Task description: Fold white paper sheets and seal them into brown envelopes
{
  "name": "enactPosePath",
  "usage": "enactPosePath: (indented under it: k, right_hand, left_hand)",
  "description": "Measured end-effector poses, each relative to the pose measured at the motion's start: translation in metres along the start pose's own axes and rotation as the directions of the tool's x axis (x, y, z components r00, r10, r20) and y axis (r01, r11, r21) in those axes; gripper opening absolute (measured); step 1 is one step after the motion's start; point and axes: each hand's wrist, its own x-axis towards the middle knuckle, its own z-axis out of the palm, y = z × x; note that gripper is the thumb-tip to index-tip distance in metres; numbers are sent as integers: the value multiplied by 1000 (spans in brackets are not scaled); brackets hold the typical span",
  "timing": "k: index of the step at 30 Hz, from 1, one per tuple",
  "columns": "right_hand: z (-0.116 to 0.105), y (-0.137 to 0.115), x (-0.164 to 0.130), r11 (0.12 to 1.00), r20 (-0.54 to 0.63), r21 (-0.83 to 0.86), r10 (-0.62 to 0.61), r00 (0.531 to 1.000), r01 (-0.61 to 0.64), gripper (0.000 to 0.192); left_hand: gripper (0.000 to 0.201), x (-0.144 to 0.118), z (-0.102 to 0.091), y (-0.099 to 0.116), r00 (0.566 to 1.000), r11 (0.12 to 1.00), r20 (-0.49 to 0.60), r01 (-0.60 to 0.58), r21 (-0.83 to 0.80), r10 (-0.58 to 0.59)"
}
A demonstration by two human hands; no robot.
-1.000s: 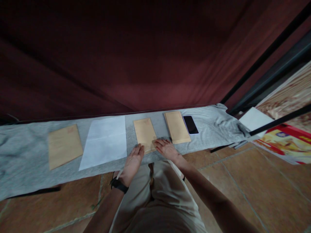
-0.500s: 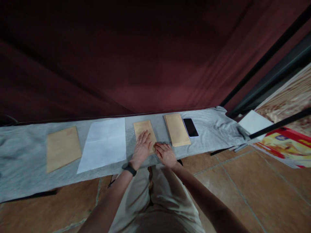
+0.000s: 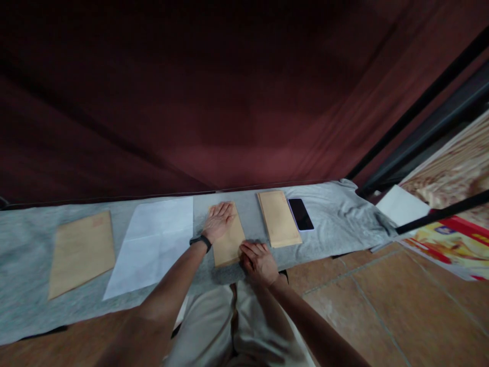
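Note:
A brown paper envelope (image 3: 231, 241) lies on the grey cloth in front of me. My left hand (image 3: 219, 221), with a dark band on the wrist, rests flat on its far part, fingers stretched out. At the near right corner, my right hand (image 3: 261, 261) has its fingers curled together around the envelope's edge; the fingertips are partly hidden. To the right lies a small stack of brown envelopes (image 3: 279, 219), next to a phone (image 3: 301, 214) with a dark screen. A white sheet of paper (image 3: 156, 239) with a fold crease lies to the left.
Another brown envelope (image 3: 82, 252) lies at the far left of the grey cloth (image 3: 336, 216). Behind the narrow covered surface hangs a dark red curtain (image 3: 229, 102). A black metal frame (image 3: 416, 104) and a colourful printed box (image 3: 453, 239) stand on the right.
My left hand has slid to the far end of the envelope, uncovering its near part. My right hand stays at the near right corner, its fingers more curled. The view has shifted slightly.

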Motion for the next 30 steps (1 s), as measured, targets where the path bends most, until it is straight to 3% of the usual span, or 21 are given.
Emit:
enactPosePath:
  k: [9,18,30]
  right_hand:
    - [0,-2,0,999,-1,39,-5,1000,5,42]
    - [7,2,-4,1000,-28,-10,-18,999,17,40]
    - [10,3,-3,999,-74,27,45,996,-43,33]
  left_hand:
    - [57,-1,7,3,992,992,8,-129,-2,129]
    - [56,-44,9,34,975,978,-74,-210,-18,208]
    - [55,-101,4,63,972,971,-14,-237,-36,237]
